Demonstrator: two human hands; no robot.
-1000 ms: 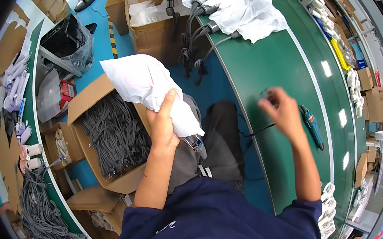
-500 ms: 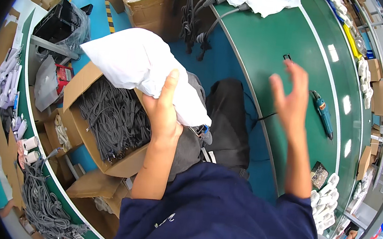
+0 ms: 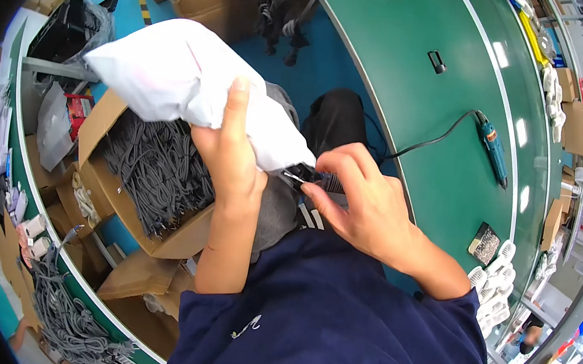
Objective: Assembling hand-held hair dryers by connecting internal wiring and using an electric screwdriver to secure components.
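My left hand (image 3: 230, 150) is closed around a white wrapped bundle (image 3: 167, 71), its thumb lying along the top. The bundle's wide end points to the far left, and its narrow end lies over my lap. At that narrow end, dark parts and thin wire-like bits (image 3: 295, 177) stick out. My right hand (image 3: 368, 201) is bent against this end, with thumb and forefinger closing on a small dark piece I cannot make out. What is inside the white wrapping is hidden.
On the green table (image 3: 395, 93) to the right lie a small black part (image 3: 436, 62), a teal corded power screwdriver (image 3: 494, 155) and several white ribbed pieces (image 3: 495, 284). A carton of grey cables (image 3: 159, 174) stands at my left. More grey cables hang over the table's far end.
My right hand has come from above the green table to the bundle's narrow end, and its spread fingers have closed in. My left hand keeps its hold. The whole view has shifted slightly.
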